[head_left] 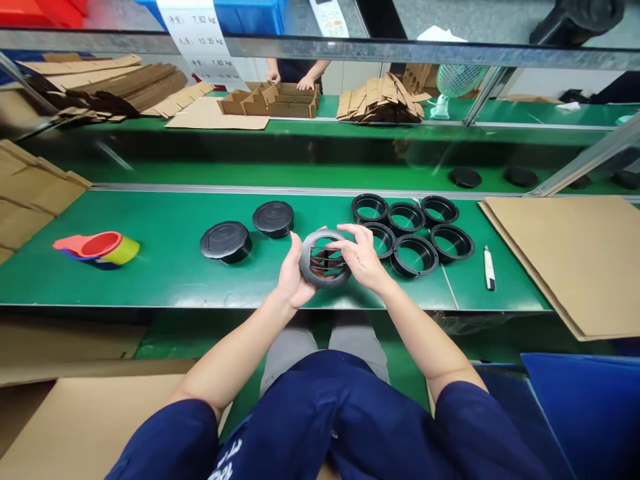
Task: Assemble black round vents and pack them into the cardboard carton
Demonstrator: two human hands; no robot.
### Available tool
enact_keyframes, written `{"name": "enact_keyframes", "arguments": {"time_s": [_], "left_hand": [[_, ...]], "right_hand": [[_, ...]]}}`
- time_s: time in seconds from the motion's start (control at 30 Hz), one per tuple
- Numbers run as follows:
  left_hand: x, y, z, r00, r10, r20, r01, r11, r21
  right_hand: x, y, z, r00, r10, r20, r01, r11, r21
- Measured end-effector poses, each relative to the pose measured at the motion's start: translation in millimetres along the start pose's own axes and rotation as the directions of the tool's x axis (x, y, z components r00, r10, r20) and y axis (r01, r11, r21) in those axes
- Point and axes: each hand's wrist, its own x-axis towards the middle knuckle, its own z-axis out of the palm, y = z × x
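Note:
Over the front of the green bench I hold a round dark grey air vent (327,281) with thin slats across its opening. My left hand (293,275) grips its left side, thumb up along the rim and fingers underneath. My right hand (365,259) is closed at the vent's upper right, its fingertips on the rim and slats. Left of the vent lie two black round pieces with closed tops, a nearer one (226,241) and a farther one (273,219). Just beyond my right hand stand several open black rings (415,255) in a cluster.
On the green bench (165,280) lie nested coloured scoops (100,247) at left and a white cutter (489,268) at right. Cardboard sheets (575,260) overhang the right front edge. Across the partition, another person's hands (306,82) touch a cardboard divider (280,105). A metal rail (310,48) crosses above.

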Motion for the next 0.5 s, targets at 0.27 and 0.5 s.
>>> {"name": "enact_keyframes", "arguments": {"time_s": [0.27, 0.5], "left_hand": [[8.3, -7.4, -3.5, 0.995, -0.093, 0.016, 0.093, 0.996, -0.005], [24.0, -10.8, -8.5, 0.988, -0.126, -0.086, 0.125, 0.992, -0.019]], "right_hand": [[-11.3, -4.3, -20.3, 0.993, 0.110, -0.031, -0.102, 0.977, 0.186], [-23.6, 1.2, -16.1, 0.980, -0.003, 0.201, 0.038, 0.985, -0.169]]}}
